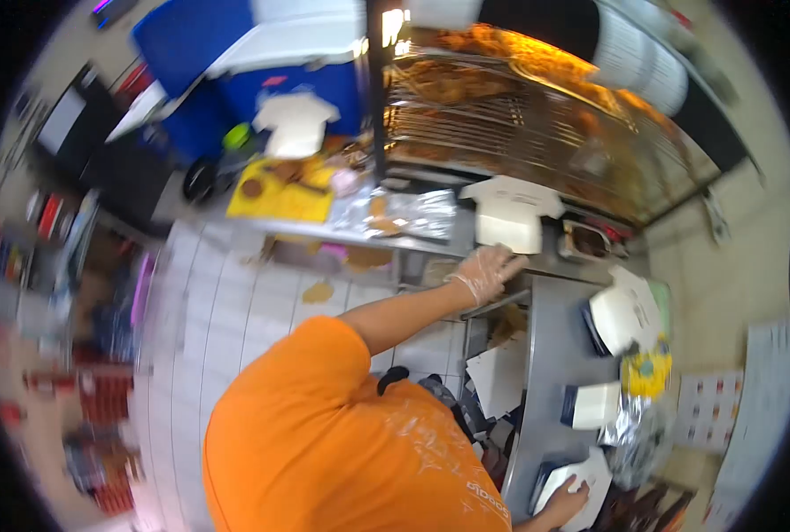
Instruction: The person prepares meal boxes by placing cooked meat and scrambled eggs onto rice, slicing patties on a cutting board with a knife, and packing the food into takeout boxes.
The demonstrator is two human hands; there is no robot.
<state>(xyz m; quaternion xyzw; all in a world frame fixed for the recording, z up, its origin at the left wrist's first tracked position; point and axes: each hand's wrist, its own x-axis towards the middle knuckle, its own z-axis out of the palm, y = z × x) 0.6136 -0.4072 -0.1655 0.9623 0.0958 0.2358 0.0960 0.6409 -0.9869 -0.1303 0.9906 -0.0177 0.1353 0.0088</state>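
Note:
My left hand (483, 275), in a clear glove, reaches out at the centre, its fingers partly spread at the near edge of an open white box (508, 220). Whether it touches the box is hard to tell. Low on the right, my bare right hand (565, 504) rests against another open white box (594, 483), with its fingers apart over the inside. Behind the left hand, crumpled foil (426, 213) lies beside a yellow board (275, 191) with brown food pieces and a dark utensil. Both hands are slightly blurred.
A lit glass food cabinet (519, 106) stands at the back. Blue cooler (226, 111) is at back left. More white boxes (623, 315) and a yellow packet (646, 374) are on the right steel counter (550, 355). Shelves (58, 293) line the left.

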